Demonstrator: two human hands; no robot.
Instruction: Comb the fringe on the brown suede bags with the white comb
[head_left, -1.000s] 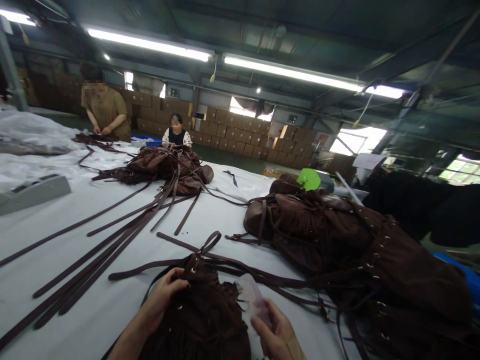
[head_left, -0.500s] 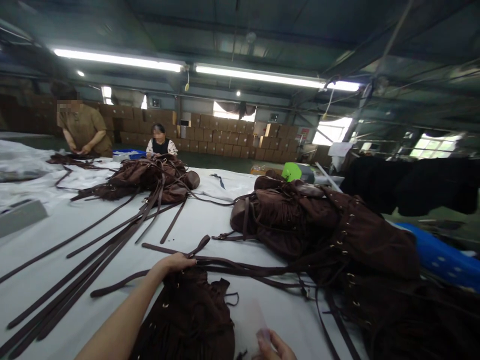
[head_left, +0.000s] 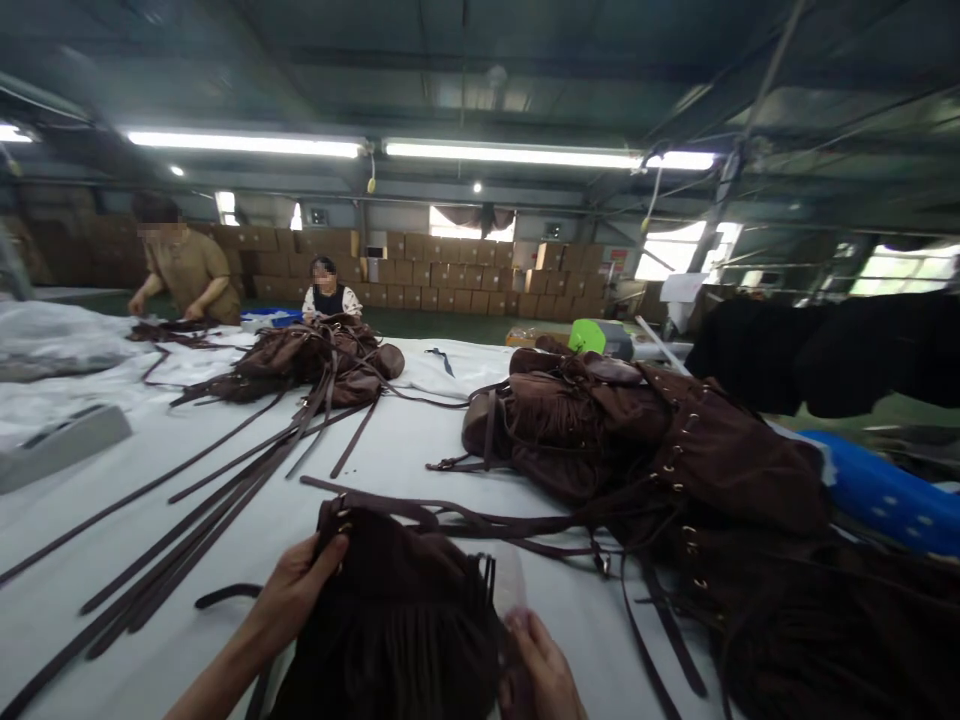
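Observation:
In front of me is a dark brown fringed bag (head_left: 405, 590) with metal eyelets along its upper edge. My left hand (head_left: 300, 585) is closed on its upper left edge, thumb on the near side by the eyelets. My right hand (head_left: 544, 660) is closed at the lower right, beside the bag, pinching a thin translucent plastic piece (head_left: 511, 580) that stands up above the fingers. Part of the bag's right side lies against those fingers. A brown strap end (head_left: 229, 595) sticks out left of the bag, behind my left forearm.
More brown bags (head_left: 600, 430) are heaped at the right, their straps trailing over the white table (head_left: 420, 440). Another pile (head_left: 315, 360) lies farther left, with long straps (head_left: 217, 510). A grey device (head_left: 67, 445) sits at the left. Two people work across the table.
My left hand has moved from a strap to the bag's edge and lifted it upright. My right hand has come up against the bag's right side with the plastic piece.

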